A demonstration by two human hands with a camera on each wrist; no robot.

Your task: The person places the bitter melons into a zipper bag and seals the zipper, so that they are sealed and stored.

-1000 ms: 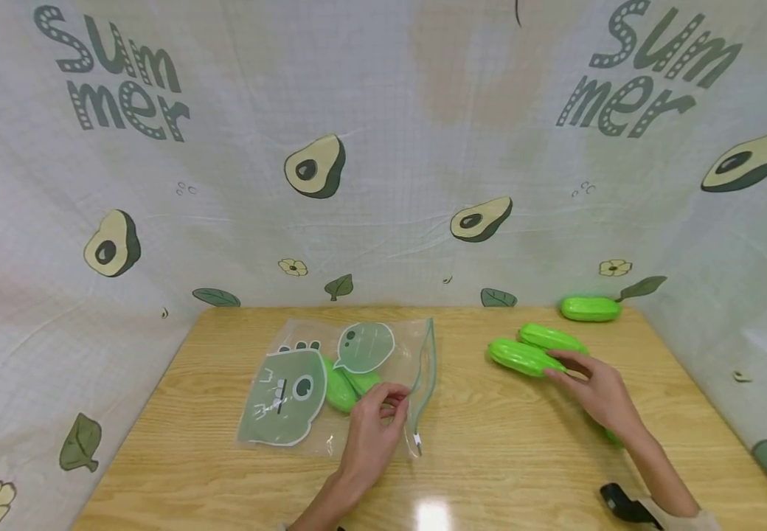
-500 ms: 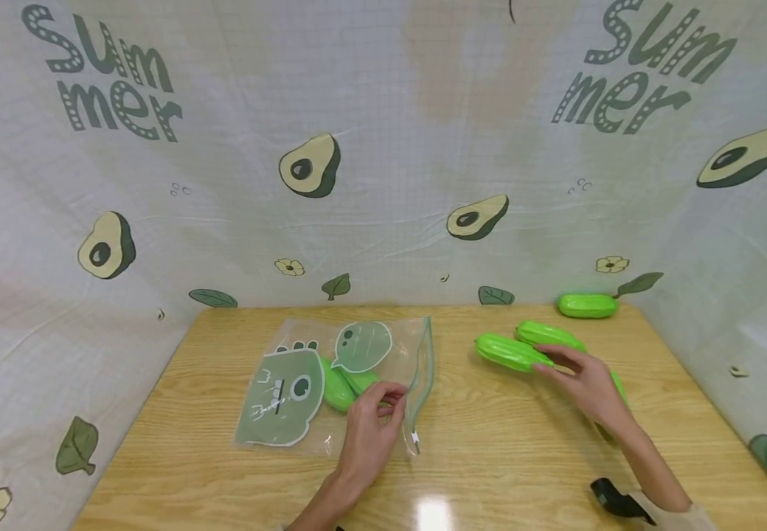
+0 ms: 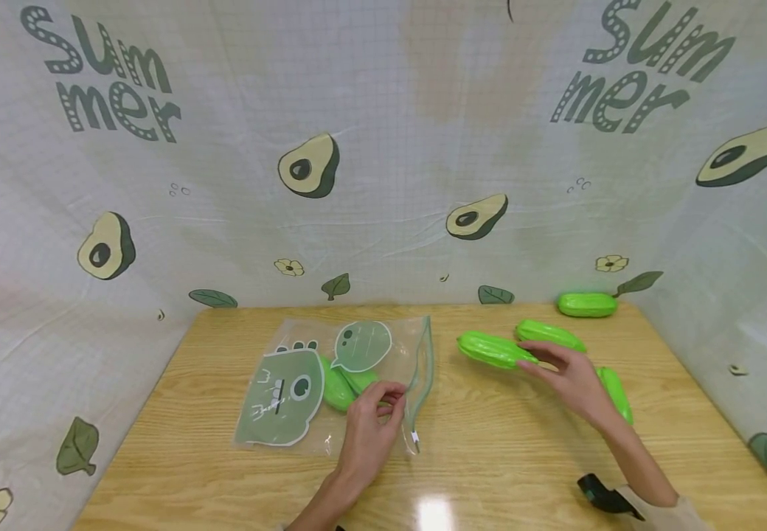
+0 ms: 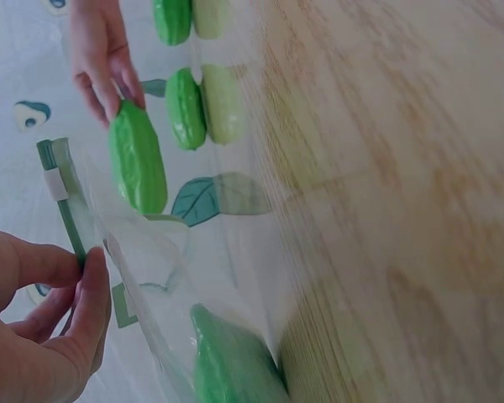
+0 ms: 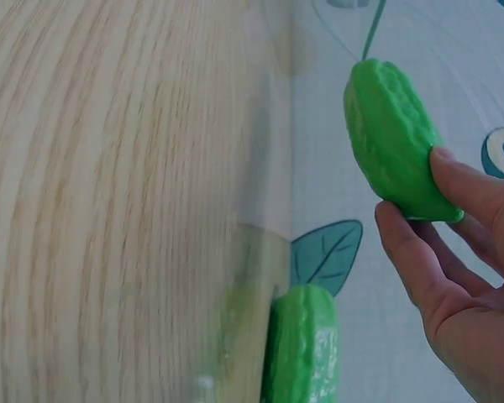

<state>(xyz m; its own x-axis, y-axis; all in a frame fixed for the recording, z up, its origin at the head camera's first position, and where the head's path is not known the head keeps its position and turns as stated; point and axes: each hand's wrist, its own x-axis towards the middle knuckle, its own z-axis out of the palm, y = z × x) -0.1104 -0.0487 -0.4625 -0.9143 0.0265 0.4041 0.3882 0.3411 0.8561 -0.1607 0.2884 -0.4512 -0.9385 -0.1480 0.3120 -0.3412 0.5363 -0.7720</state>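
My left hand (image 3: 373,428) pinches the upper layer of a clear zip bag (image 3: 280,402) with a green monster print, close to its green zip edge (image 4: 71,218). The bag lies flat, and green cucumber shapes (image 3: 335,389) show through it, partly covered by print and hand. Off the table, my right hand (image 3: 572,380) holds a bright green, bumpy toy cucumber (image 3: 490,349) by its right end, thumb and fingers on opposite sides. The cucumber's free end points left, toward the bag's zip side, and stands apart from it.
Behind the held cucumber lies another cucumber (image 3: 551,335). One more (image 3: 616,394) rests beyond my right wrist, and another (image 3: 587,304) sits at the back right against the printed cloth (image 3: 397,243). Cloth walls border the wooden table (image 3: 490,457) behind and on both sides.
My right hand has carried the cucumber left toward the bag, uncovering the cucumber by my wrist. My left hand has stayed in place on the bag.
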